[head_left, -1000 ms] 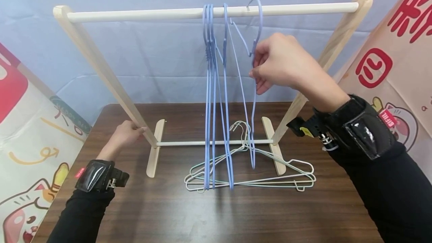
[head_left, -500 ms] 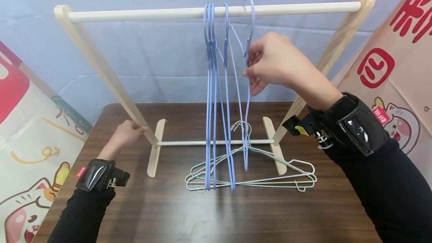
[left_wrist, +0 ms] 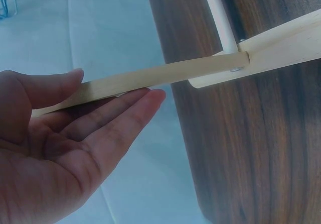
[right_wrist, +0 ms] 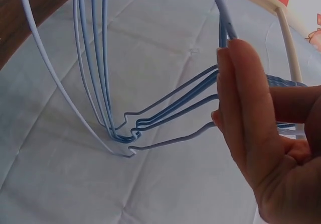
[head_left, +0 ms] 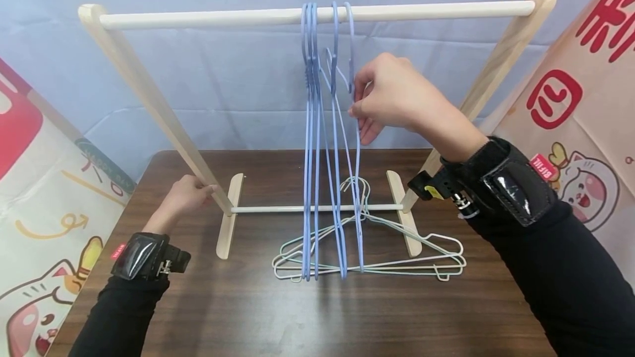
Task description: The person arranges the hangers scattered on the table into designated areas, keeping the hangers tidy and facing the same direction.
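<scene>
The rightmost blue hanger [head_left: 355, 142] has slid left along the top rail [head_left: 317, 14] over the last second, so its hook now sits right beside the other blue hangers [head_left: 312, 142], and the right hand went left with it. The left hand hasn't budged.

Left to right: the left hand [head_left: 184, 196] is low, near the table [head_left: 163, 313], arm stretched forward, fingers loosely straight against the rack's slanted left leg [head_left: 154, 103], with the thumb on the other side. In the middle, the blue hangers hang from the rail, and a pile of white hangers [head_left: 377, 252] lies flat on the table under them. The right hand [head_left: 392, 98] is raised to neck height of that rightmost hanger, wrist bent, fingertips pinching its wire just under the hook.
</scene>
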The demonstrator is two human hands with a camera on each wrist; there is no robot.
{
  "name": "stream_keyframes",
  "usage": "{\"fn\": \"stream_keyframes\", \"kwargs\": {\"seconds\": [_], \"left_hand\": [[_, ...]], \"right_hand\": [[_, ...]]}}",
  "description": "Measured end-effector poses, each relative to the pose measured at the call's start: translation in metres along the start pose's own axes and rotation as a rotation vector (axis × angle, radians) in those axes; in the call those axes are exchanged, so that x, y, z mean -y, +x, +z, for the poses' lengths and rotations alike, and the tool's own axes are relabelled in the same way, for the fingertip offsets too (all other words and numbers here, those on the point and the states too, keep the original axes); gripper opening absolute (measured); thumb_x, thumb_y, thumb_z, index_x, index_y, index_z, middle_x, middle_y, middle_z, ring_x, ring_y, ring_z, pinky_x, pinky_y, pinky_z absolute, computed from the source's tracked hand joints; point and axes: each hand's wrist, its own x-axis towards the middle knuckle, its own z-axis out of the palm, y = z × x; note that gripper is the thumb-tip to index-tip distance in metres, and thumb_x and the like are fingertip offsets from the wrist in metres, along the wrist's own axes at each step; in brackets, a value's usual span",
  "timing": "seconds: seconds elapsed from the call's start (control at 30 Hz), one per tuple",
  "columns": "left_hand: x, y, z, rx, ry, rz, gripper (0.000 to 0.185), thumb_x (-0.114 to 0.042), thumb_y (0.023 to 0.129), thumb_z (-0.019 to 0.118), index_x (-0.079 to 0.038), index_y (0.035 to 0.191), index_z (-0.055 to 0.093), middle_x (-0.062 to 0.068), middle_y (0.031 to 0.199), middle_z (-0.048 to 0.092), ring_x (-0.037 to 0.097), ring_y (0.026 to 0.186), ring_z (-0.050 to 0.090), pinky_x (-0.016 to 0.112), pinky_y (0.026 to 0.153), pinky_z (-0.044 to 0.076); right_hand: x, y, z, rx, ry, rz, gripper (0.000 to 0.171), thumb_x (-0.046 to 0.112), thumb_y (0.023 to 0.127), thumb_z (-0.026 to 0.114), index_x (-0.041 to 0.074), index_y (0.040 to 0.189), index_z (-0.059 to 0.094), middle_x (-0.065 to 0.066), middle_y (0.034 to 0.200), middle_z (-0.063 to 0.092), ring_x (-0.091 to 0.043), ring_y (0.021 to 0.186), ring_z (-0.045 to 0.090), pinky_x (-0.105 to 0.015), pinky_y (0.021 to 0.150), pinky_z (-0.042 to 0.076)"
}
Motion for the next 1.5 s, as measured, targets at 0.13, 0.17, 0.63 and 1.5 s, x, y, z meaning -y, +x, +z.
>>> {"fn": "stream_keyframes", "kwargs": {"seconds": [0.13, 0.17, 0.63, 1.5], "left_hand": [[-0.001, -0.001, -0.001, 0.0, -0.003, 0.0, 0.037, -0.021, 0.096, 0.046, 0.012, 0.107, 0.06, 0.026, 0.095, 0.064, 0.033, 0.085, 0.063, 0.041, 0.069, 0.048], [0.0, -0.001, -0.001, 0.0, -0.005, 0.001, 0.037, -0.021, 0.096, 0.046, 0.012, 0.107, 0.06, 0.026, 0.094, 0.064, 0.033, 0.085, 0.063, 0.041, 0.069, 0.048], [0.0, -0.002, 0.0, 0.002, -0.007, 0.002, 0.038, -0.02, 0.096, 0.046, 0.013, 0.107, 0.059, 0.025, 0.092, 0.064, 0.034, 0.085, 0.063, 0.04, 0.069, 0.048], [0.001, -0.001, 0.002, 0.01, -0.03, -0.005, 0.039, -0.02, 0.096, 0.045, 0.014, 0.111, 0.057, 0.03, 0.103, 0.06, 0.037, 0.091, 0.062, 0.044, 0.073, 0.048]], "right_hand": [[0.003, 0.002, 0.005, -0.004, 0.036, -0.015, 0.01, 0.001, 0.087, 0.058, -0.008, 0.088, 0.054, -0.016, 0.07, 0.067, -0.024, 0.056, 0.066, -0.029, 0.06, 0.053], [0.003, 0.002, 0.006, -0.004, 0.05, -0.019, 0.009, 0.0, 0.087, 0.057, -0.009, 0.088, 0.054, -0.016, 0.07, 0.067, -0.025, 0.056, 0.066, -0.029, 0.059, 0.053], [0.001, 0.004, 0.013, 0.007, 0.109, -0.083, 0.01, 0.001, 0.089, 0.055, -0.009, 0.088, 0.053, -0.02, 0.072, 0.065, -0.026, 0.054, 0.065, -0.031, 0.055, 0.053], [-0.012, 0.002, 0.007, 0.01, -0.055, -0.072, 0.008, -0.001, 0.089, 0.051, -0.005, 0.086, 0.057, -0.016, 0.073, 0.063, -0.021, 0.059, 0.066, -0.029, 0.059, 0.053]]}}
